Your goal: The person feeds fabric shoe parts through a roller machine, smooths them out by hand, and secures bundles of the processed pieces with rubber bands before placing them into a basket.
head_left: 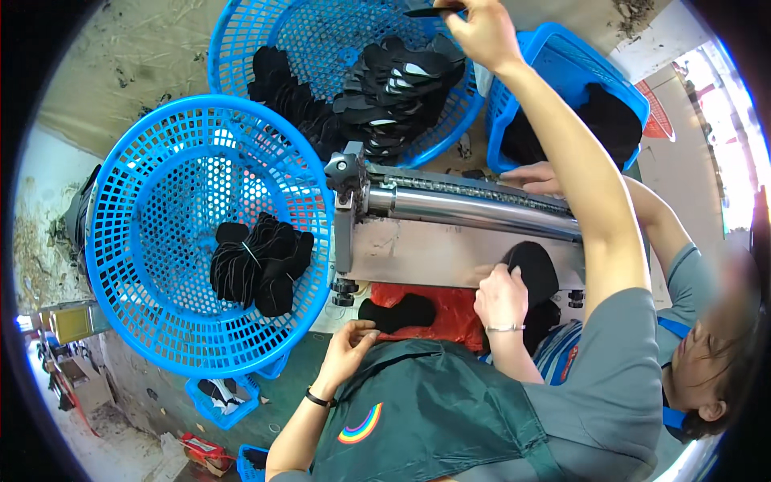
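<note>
My right hand (483,30) is raised over the far blue basket, closed on a thin black insole-shaped piece (430,12) seen edge-on. Lower down, my left hand (348,350), with a black band at its wrist, is open, its thumb and fingers a little apart. Its fingertips are beside the left end of a black insole-shaped piece (399,313), which lies on red plastic (458,315) in front of a roller machine (466,207). I cannot tell whether they touch it. Black pieces (401,100) lie in overlapping rows in the far basket (215,60).
A co-worker at the right has one hand (502,301) at a black piece (532,273) on the machine's plate and another hand (534,177) by the rollers. A round blue basket (112,297) holds bundled black pieces (261,263). A blue crate (554,36) stands far right.
</note>
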The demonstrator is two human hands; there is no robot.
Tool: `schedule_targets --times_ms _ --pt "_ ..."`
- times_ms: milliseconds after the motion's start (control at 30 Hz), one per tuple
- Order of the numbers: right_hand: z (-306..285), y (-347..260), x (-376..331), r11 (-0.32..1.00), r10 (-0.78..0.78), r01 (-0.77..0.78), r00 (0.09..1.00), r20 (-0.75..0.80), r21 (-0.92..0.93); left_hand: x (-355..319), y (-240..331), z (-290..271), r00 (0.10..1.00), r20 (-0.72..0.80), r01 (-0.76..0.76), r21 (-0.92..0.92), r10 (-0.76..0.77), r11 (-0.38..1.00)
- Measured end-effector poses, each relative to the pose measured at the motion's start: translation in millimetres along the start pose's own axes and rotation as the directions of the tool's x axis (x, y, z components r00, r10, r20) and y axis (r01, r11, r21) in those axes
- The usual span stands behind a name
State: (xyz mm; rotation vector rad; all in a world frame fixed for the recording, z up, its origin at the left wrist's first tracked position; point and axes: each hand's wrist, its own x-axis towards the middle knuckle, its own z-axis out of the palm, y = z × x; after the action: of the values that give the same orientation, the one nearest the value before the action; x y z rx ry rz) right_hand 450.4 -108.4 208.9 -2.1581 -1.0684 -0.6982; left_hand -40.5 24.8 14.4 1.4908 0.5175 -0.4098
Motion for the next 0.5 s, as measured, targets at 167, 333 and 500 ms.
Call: schedule_targets --times_ms 167,333,500 --pt "47 61 -49 0.995 0.049 -0.023 0.963 0.266 -0.100 2 3 -3 0.998 -0.061 -0.002 0.051 0.005 0.999" --pt "0 13 -74 0.995 0.074 -0.068 0.993 0.091 -0.067 6 -27 -8 0.992 -0.093 -0.067 0.213 0.089 0.975" --pt "-64 -40 -96 0.952 0.292 -0.298 0.952 0.087 0.072 44 -24 27 0.857 0.127 -0.464 0.612 0.499 0.641"
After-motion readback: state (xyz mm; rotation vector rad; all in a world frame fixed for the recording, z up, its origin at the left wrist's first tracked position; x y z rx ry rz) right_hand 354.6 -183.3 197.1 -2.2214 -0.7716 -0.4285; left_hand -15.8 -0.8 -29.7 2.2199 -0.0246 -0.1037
